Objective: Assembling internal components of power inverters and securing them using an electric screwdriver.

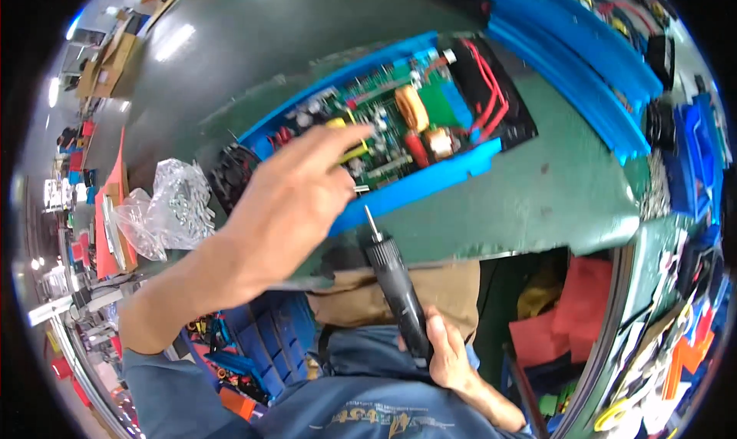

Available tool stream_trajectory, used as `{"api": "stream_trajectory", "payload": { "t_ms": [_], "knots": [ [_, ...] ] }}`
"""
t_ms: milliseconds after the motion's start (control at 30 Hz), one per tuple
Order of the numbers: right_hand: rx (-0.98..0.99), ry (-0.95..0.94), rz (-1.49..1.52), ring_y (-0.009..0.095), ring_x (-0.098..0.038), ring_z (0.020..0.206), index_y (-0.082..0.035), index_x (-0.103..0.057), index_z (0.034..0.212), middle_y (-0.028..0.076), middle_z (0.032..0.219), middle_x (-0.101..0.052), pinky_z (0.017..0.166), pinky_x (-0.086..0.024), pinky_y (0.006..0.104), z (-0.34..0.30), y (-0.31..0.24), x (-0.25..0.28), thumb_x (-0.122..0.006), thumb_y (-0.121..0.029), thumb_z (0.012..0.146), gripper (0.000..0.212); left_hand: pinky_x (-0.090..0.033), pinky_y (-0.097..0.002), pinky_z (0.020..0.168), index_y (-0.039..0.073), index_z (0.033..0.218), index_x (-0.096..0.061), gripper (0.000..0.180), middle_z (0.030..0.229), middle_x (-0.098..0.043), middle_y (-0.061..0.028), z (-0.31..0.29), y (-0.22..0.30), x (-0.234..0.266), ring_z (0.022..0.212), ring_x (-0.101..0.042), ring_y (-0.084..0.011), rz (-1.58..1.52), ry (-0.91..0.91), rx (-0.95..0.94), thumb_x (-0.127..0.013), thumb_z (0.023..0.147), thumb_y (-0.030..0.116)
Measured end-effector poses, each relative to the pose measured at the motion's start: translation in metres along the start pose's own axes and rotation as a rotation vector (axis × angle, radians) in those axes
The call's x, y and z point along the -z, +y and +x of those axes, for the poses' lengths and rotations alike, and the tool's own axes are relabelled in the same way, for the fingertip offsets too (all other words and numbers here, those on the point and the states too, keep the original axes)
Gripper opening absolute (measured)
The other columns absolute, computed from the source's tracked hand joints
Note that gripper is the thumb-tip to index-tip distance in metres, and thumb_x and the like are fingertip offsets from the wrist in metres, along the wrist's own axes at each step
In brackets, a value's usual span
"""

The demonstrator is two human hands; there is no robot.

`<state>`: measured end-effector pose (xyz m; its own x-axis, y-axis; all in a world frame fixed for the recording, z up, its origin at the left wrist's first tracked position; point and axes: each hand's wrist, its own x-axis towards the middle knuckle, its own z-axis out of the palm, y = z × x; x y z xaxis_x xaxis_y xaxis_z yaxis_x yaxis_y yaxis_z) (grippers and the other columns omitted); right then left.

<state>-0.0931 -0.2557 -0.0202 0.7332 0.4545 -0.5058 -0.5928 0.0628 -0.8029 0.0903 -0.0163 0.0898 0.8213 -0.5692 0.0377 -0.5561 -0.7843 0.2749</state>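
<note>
My left hand [295, 185] reaches over a green circuit board [374, 143] set in a blue metal housing [414, 195]. Its index finger stretches toward the components, apart from the lower fingers, and no held thing shows; the palm side is hidden. A yellow coil [412, 107] and red wires [491, 93] stand out on the right part of the unit. Near my body, my right hand [451, 354] grips the lower end of a black electric screwdriver [398, 289]. The bit points up toward the housing's near edge, apart from it.
A clear plastic bag [180, 201] of small metal parts lies left of the unit on the green table [568, 208]. Long blue metal profiles [568, 62] lie at the far right. Below are red sheets [564, 320] and blue bins [269, 339].
</note>
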Motion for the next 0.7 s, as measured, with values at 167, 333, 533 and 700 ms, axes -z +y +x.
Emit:
{"api": "stream_trajectory", "payload": {
  "t_ms": [167,333,533,700],
  "knots": [
    [-0.014,-0.004,0.055,0.013,-0.059,0.078,0.002,-0.058,0.113,0.007,0.086,-0.066,0.075,-0.046,0.0281,-0.002,-0.01,-0.004,-0.022,-0.057,0.109,0.069,-0.05,-0.0439,0.099,-0.008,0.078,-0.062,0.013,0.137,-0.055,-0.0216,0.005,0.012,0.011,0.119,-0.058,-0.0376,0.105,-0.088,-0.027,-0.061,0.086,0.002],
    [-0.008,-0.03,0.108,0.013,-0.052,0.075,0.001,-0.057,0.114,0.005,0.087,-0.063,0.073,-0.042,0.029,0.001,-0.004,-0.003,-0.023,-0.052,0.11,0.063,-0.048,-0.0451,0.103,-0.008,0.077,-0.061,0.013,0.139,-0.054,-0.0218,0.005,0.006,0.012,0.124,-0.055,-0.0367,0.1,-0.102,-0.024,-0.061,0.085,0.002],
    [-0.102,-0.072,0.233,0.014,-0.056,0.077,0.001,-0.055,0.122,0.007,0.088,-0.065,0.073,-0.044,0.0298,0.005,-0.01,-0.001,-0.024,-0.066,0.105,0.076,-0.046,-0.0466,0.104,-0.005,0.083,-0.065,0.01,0.148,-0.05,-0.0199,-0.002,-0.007,0.002,0.129,-0.052,-0.0379,-0.01,-0.06,0.011,-0.068,0.083,0.005],
    [-0.233,-0.25,0.435,0.014,-0.055,0.07,0.004,-0.05,0.137,0.007,0.084,-0.065,0.066,-0.043,0.0277,0.007,-0.003,0.012,-0.022,-0.077,0.098,0.094,-0.046,-0.0474,0.105,-0.003,0.083,-0.063,0.014,0.149,-0.05,-0.0178,-0.007,-0.011,-0.002,0.13,-0.052,-0.0384,-0.122,-0.004,0.027,-0.073,0.079,0.006]
  ]
}}
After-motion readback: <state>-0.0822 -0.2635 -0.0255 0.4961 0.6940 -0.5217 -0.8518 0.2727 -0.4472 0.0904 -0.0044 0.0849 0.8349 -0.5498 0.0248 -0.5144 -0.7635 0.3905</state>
